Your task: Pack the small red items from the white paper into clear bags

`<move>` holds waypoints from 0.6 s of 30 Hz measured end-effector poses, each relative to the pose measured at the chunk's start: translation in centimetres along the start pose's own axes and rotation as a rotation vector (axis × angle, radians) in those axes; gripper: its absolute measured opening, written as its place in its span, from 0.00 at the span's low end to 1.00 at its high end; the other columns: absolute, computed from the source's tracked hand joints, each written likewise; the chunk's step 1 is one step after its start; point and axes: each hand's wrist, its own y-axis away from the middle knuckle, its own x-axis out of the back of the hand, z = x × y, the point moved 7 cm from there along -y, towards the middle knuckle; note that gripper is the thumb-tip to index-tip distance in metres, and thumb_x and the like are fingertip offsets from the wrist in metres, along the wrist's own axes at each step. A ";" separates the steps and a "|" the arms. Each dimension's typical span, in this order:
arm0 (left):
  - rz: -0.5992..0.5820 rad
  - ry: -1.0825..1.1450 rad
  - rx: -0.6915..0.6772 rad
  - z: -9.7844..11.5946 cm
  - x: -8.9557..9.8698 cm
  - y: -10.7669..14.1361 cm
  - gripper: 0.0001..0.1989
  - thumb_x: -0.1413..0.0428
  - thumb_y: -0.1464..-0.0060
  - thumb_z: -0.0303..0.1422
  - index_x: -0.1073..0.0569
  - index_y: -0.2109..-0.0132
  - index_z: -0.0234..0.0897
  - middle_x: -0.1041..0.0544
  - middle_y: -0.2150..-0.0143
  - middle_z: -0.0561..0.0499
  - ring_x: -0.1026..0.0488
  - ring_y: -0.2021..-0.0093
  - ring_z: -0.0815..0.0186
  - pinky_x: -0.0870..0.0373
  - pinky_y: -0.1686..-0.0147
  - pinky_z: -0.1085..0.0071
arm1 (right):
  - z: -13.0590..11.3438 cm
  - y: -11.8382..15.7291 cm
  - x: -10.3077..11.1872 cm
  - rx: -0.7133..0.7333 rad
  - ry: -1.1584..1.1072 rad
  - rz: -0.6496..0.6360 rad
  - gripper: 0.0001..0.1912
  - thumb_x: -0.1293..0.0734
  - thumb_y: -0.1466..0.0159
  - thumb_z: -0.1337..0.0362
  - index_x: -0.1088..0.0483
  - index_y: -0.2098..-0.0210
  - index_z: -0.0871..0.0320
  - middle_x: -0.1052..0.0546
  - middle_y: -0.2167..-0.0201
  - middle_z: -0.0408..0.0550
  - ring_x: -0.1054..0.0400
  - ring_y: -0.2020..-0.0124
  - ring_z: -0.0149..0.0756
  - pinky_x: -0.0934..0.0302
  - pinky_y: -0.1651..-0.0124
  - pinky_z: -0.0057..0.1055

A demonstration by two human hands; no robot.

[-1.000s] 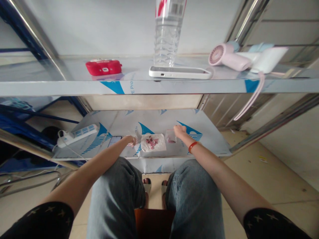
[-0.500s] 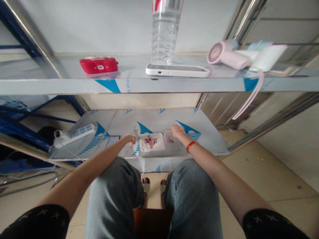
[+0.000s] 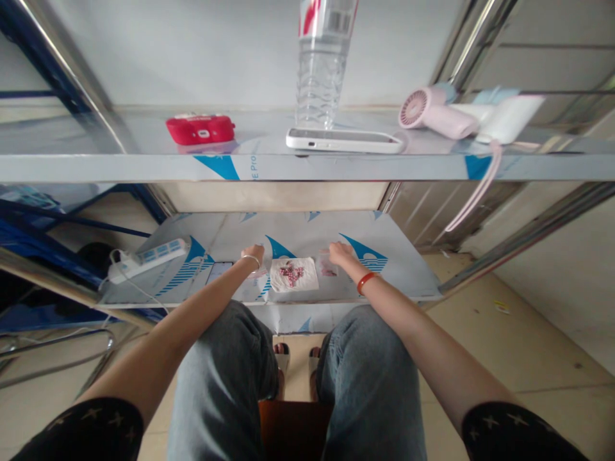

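Observation:
On the lower shelf a white tissue or cloth [image 3: 310, 282] lies flat, with a heap of small red and pink bead-like pieces [image 3: 291, 275] on it. To its left, my left hand [image 3: 252, 253] is closed on what looks like a clear plastic bag [image 3: 261, 270]; the fingertips are hidden. My right hand [image 3: 340, 253], right of the cloth, pinches the upper edge of a small clear zip bag [image 3: 328, 267] with some pinkish contents low in it. Both hands stay just above the shelf surface.
A phone [image 3: 220, 271] and a white power strip [image 3: 151, 255] with a cord lie on the left. Above, the upper shelf [image 3: 336, 168] carries a red case [image 3: 200, 130], a water bottle [image 3: 321, 83], a white-cased phone [image 3: 344, 140] and a pink handheld fan [image 3: 435, 114] with a dangling strap.
My left hand has moved slightly up and away from me, and the clear bag now shows lower, beside the wrist. The right hand has barely shifted. The camera view has moved a little.

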 end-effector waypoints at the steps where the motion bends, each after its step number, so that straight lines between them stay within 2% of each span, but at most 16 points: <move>1: 0.011 -0.006 0.009 -0.1 0.1 0.1 0.20 0.43 0.50 0.29 0.28 0.48 0.27 0.26 0.53 0.30 0.28 0.50 0.48 0.29 0.56 0.61 | 0.0 0.0 0.0 -0.004 -0.006 -0.005 0.16 0.33 0.42 0.67 0.27 0.54 0.65 0.26 0.55 0.64 0.32 0.51 0.49 0.36 0.55 0.34; 5: 0.024 -0.021 0.015 -0.4 0.6 0.7 0.22 0.45 0.49 0.23 0.31 0.46 0.31 0.26 0.51 0.34 0.28 0.50 0.52 0.29 0.55 0.61 | 0.0 0.1 0.3 -0.016 -0.028 -0.012 0.17 0.34 0.40 0.65 0.27 0.53 0.64 0.25 0.56 0.63 0.31 0.51 0.47 0.36 0.56 0.33; 11: -0.042 -0.055 -0.023 -0.2 0.5 1.0 0.16 0.40 0.56 0.22 0.24 0.57 0.35 0.23 0.56 0.39 0.27 0.51 0.53 0.32 0.53 0.58 | -0.9 0.9 1.1 -0.019 -0.107 -0.035 0.15 0.35 0.40 0.64 0.27 0.55 0.63 0.25 0.56 0.60 0.30 0.54 0.47 0.37 0.59 0.31; 18: -0.055 0.005 -0.022 -0.7 -0.5 0.1 0.11 0.39 0.56 0.25 0.22 0.61 0.33 0.23 0.58 0.35 0.27 0.52 0.50 0.32 0.53 0.57 | -4.2 1.8 2.0 0.155 -0.319 -0.031 0.12 0.32 0.46 0.69 0.25 0.61 0.61 0.23 0.65 0.54 0.28 0.61 0.41 0.40 0.63 0.25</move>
